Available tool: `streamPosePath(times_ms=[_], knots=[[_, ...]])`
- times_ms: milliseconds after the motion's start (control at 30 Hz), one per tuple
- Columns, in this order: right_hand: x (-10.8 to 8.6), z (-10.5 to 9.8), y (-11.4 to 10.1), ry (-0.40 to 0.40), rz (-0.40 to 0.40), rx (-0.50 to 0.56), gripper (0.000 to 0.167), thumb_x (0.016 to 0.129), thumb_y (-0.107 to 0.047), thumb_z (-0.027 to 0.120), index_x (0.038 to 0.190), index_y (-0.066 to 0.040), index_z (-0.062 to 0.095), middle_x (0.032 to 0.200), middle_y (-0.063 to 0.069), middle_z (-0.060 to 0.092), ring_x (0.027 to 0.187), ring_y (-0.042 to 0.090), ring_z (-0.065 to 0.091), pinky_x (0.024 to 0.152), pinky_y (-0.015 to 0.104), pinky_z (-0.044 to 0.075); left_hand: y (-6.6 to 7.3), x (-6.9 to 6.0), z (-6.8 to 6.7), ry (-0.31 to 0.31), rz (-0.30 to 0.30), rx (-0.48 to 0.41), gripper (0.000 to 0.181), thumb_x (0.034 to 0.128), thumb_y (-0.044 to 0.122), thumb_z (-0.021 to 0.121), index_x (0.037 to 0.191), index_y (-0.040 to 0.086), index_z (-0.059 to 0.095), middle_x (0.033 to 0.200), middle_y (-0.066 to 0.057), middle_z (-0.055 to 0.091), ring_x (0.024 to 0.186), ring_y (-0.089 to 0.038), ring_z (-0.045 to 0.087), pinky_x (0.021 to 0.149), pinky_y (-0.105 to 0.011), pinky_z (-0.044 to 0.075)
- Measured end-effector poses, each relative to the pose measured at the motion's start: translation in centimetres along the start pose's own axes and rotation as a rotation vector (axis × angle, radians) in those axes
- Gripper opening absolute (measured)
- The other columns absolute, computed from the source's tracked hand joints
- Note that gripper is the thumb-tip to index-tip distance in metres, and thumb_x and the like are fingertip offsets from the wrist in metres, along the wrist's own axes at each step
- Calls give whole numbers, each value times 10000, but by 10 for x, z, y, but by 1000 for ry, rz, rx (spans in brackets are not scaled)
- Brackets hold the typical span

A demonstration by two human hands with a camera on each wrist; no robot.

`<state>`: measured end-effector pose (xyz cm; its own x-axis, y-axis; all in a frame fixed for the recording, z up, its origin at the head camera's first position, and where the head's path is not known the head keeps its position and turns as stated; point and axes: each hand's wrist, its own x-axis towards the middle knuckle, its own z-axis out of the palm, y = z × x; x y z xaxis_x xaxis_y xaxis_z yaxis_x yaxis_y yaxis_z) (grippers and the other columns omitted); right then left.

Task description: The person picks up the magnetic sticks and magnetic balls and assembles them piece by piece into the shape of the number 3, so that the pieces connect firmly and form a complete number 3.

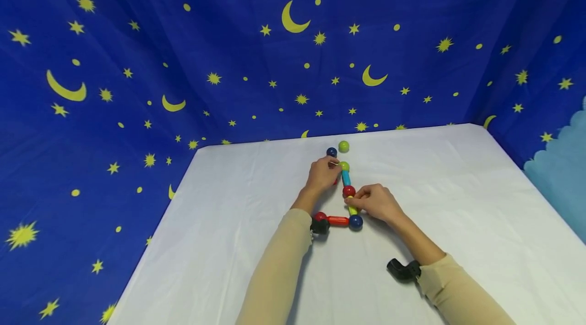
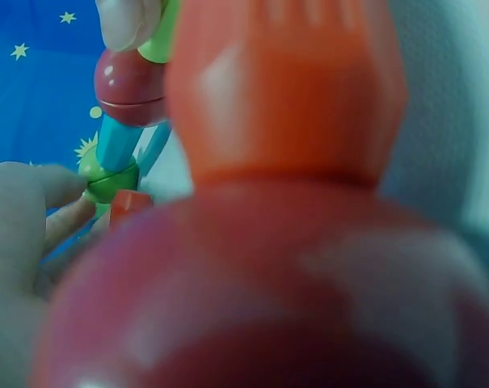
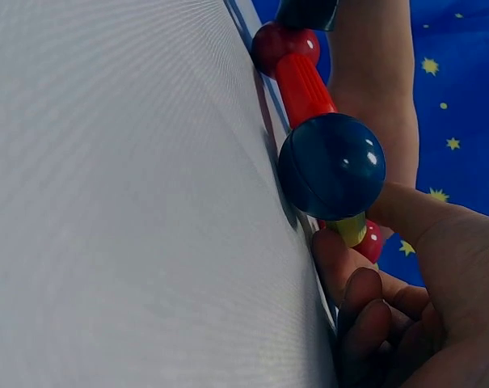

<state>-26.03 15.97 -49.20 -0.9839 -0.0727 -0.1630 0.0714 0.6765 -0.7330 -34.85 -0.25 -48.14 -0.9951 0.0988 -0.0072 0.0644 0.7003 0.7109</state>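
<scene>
Toy balls joined by short rods form an angled chain on the table. My left hand (image 1: pixel 323 173) pinches the light green ball (image 1: pixel 344 166) at its far end; the same green ball (image 2: pixel 111 179) shows between the fingertips in the left wrist view. A light blue rod (image 1: pixel 346 178) links it to a red ball (image 1: pixel 349 191). My right hand (image 1: pixel 378 202) pinches the yellow rod (image 1: pixel 353 210) between that red ball and a dark blue ball (image 1: pixel 355 222). A red rod (image 1: pixel 339 221) runs left to another red ball (image 1: pixel 320 216), partly covered by the left wrist camera.
Beyond the left hand lie a dark blue ball (image 1: pixel 331 152) and a loose green ball (image 1: pixel 344 146). A short red-orange piece (image 2: pixel 131 207) sits by the left fingers. White cloth covers the table (image 1: pixel 206 243); a blue patterned curtain (image 1: pixel 256 50) stands behind.
</scene>
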Motion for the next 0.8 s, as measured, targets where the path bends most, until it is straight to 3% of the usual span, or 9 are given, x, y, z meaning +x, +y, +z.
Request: streamPosePath(times_ms=[167, 367, 667, 800], knots=[[2, 1, -3, -14, -4, 7, 437, 733, -550, 722, 845, -128, 703, 684, 2, 642, 580, 151, 552, 532, 260, 439, -3, 1, -10, 13, -28, -3, 281, 931, 239, 523, 1183, 164, 624, 1049, -8, 675, 882, -118, 602, 762, -265, 502], [1, 1, -2, -7, 15, -2, 430, 734, -547, 721, 838, -130, 703, 674, 1, 640, 574, 152, 553, 530, 260, 437, -11, -1, -20, -8, -6, 6, 251, 895, 205, 556, 1121, 158, 654, 990, 11, 669, 860, -127, 589, 781, -276, 495], [0, 0, -1, -26, 32, 6, 445, 733, -554, 719, 857, -128, 701, 687, 10, 637, 574, 164, 547, 531, 261, 438, -27, -6, -36, -184, 60, 48, 324, 771, 217, 683, 1096, 214, 683, 1063, 72, 658, 952, -129, 565, 854, -310, 488], [0, 1, 0, -25, 39, 9, 442, 733, -553, 720, 864, -131, 699, 687, 6, 636, 558, 160, 543, 521, 259, 436, -33, -8, -39, -226, 88, 66, 300, 746, 212, 747, 1042, 240, 706, 1029, 63, 660, 942, -141, 557, 876, -322, 474]])
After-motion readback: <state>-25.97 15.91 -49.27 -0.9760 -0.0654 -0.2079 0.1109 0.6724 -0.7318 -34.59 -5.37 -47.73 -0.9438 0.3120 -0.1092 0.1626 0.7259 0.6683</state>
